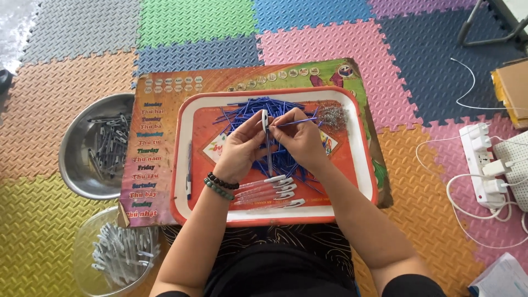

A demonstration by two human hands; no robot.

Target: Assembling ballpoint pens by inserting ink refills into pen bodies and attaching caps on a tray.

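Head view: left hand (pixel 240 147) pinches white pen barrel (pixel 265 122), right hand (pixel 301 140) grips thin blue refill (pixel 297 122), probably flexible; light, slim parts, held mid-tray (pixel 363 144).

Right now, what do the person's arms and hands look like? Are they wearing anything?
Both arms are bare right up to the bottom edge of the picture, so no sleeves show. The left hand has two bead bracelets at the wrist, one of dark beads and one of green beads, side by side. The right hand wears no bracelet or watch. Rings are too small to tell.
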